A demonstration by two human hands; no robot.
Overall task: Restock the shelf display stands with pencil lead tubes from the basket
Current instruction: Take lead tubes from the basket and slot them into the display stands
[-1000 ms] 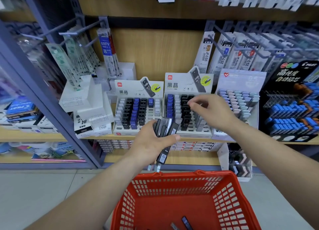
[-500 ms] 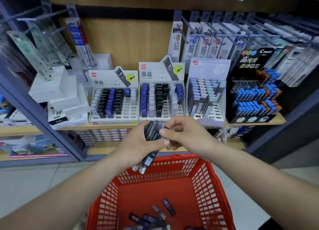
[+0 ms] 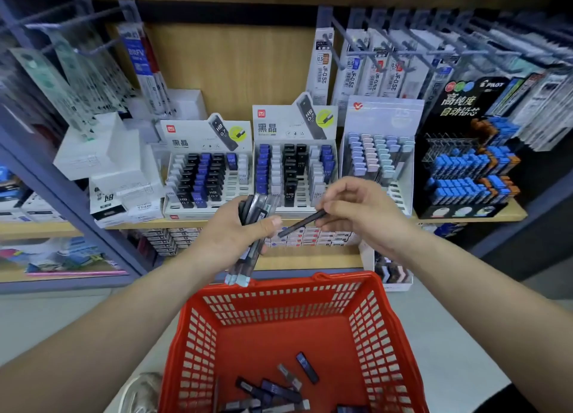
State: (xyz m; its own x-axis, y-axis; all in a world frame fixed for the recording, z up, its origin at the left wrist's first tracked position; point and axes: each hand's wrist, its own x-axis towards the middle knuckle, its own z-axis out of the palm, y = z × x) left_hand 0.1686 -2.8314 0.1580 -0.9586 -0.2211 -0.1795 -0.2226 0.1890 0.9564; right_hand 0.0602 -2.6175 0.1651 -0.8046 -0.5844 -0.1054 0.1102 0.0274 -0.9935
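Note:
My left hand (image 3: 231,234) grips a bundle of several pencil lead tubes (image 3: 254,223) above the red basket (image 3: 372,313). My right hand (image 3: 361,211) pinches a single dark lead tube (image 3: 299,224), held level just right of the bundle. More loose tubes (image 3: 279,391) lie on the basket floor. On the shelf behind stand two white display stands (image 3: 208,181) (image 3: 294,173) with black, blue and grey tubes in slotted rows, some slots bare. Both hands hover in front of the right stand's lower edge.
A pastel lead stand (image 3: 379,161) and a black Pilot display (image 3: 468,164) stand to the right. White boxes (image 3: 105,164) are stacked at the left. Refill packs hang from metal hooks (image 3: 372,52) above. A blue shelf post (image 3: 62,195) runs diagonally at left.
My right hand left the right stand, came back to the bundle and drew out one tube. The view tilted down, showing more of the basket floor.

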